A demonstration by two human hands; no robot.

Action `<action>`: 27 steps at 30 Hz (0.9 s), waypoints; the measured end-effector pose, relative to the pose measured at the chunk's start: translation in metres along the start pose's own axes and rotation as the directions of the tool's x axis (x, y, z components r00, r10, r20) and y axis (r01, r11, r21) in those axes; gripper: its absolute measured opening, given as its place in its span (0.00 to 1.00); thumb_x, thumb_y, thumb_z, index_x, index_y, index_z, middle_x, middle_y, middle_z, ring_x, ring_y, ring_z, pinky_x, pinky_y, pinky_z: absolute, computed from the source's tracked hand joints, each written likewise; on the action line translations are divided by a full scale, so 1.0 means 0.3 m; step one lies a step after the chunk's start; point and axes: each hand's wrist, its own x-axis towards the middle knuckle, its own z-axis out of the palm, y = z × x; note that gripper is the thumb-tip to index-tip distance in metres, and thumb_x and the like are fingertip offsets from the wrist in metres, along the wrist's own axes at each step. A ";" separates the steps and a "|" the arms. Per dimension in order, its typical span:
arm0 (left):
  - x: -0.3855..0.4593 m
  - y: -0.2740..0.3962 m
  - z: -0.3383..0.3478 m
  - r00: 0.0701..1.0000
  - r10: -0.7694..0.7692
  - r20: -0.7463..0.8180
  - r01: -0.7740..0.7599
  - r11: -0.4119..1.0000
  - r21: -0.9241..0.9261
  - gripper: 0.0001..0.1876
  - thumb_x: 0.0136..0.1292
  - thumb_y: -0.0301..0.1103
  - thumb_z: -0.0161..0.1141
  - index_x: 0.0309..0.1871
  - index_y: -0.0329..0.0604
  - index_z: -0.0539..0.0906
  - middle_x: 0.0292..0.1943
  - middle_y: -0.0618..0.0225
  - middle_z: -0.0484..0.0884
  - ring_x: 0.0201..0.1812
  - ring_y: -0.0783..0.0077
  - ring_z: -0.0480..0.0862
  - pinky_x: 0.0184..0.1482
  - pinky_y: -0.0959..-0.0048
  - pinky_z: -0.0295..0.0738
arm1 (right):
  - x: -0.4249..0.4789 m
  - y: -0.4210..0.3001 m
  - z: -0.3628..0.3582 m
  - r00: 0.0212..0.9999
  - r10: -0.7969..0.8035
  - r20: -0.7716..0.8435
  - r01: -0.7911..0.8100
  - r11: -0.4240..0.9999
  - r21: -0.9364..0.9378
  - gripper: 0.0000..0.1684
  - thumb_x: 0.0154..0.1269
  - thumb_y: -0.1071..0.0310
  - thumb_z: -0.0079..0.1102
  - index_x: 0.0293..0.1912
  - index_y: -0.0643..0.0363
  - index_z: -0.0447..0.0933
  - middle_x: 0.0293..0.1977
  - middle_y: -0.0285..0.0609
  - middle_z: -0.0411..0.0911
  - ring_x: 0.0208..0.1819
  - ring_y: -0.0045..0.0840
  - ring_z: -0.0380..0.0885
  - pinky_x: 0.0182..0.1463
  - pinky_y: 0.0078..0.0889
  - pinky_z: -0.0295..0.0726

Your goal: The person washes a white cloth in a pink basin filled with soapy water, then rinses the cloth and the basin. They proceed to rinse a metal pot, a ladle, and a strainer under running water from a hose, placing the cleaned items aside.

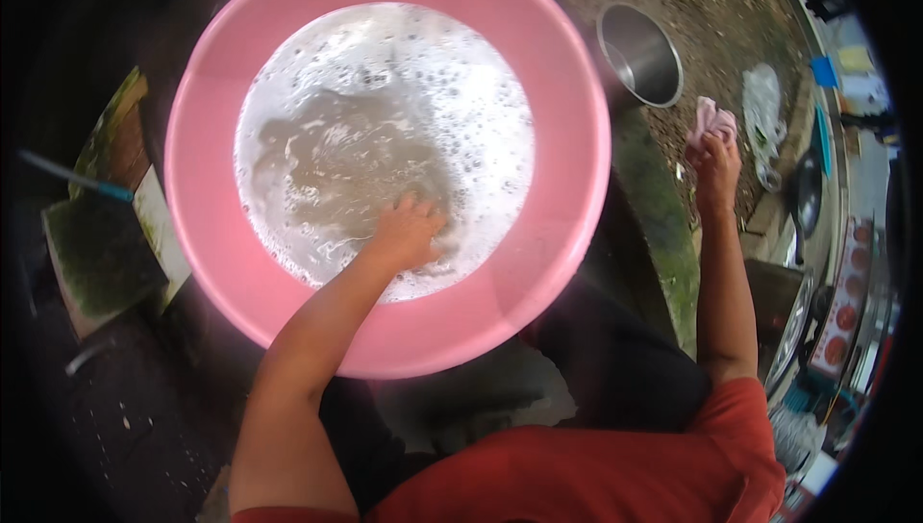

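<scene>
A large pink plastic basin [562, 126] stands before me, holding cloudy, foamy water [360, 148]. My left hand [411, 231] is at the water's surface near the basin's near side, its fingers spread and partly in the murky water; I see nothing held in it. Out to the right, away from the basin, my right hand [714, 159] is closed around a crumpled light pink cloth [712, 119]. Whatever lies under the foam is hidden.
A steel pot [649, 54] stands just right of the basin. Beyond my right hand lie a clear plastic bag [763, 115] and a black pan [807, 191]. Mossy blocks [108, 256] and a hose with a teal end [115, 191] are at the left.
</scene>
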 end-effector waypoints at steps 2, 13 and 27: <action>-0.002 -0.076 0.037 0.995 0.093 -0.033 -0.092 0.995 0.049 0.27 0.50 0.40 0.65 0.55 0.48 0.74 0.56 0.64 0.73 0.58 0.57 0.72 0.59 0.59 0.65 | 0.004 -0.008 0.027 0.998 -0.009 0.057 0.009 1.000 -0.001 0.13 0.58 0.71 0.49 0.45 0.57 0.68 0.37 0.36 0.74 0.32 0.18 0.74 0.29 0.16 0.70; 0.012 -0.120 0.027 0.985 -0.162 0.063 0.174 0.934 -0.311 0.15 0.52 0.31 0.57 0.44 0.40 0.80 0.38 0.56 0.82 0.39 0.58 0.81 0.42 0.66 0.76 | 0.008 -0.066 0.111 0.988 -0.009 0.153 -0.009 0.993 0.115 0.18 0.59 0.69 0.47 0.51 0.56 0.65 0.45 0.36 0.71 0.41 0.22 0.73 0.40 0.27 0.72; 0.137 -0.228 0.018 0.702 -0.277 -0.657 0.018 0.928 -0.373 0.15 0.57 0.42 0.52 0.43 0.44 0.79 0.40 0.55 0.80 0.43 0.54 0.79 0.45 0.61 0.71 | -0.162 -0.096 0.322 0.863 -0.131 0.488 0.084 0.990 0.116 0.16 0.54 0.74 0.55 0.45 0.63 0.71 0.37 0.35 0.72 0.40 0.18 0.72 0.44 0.21 0.72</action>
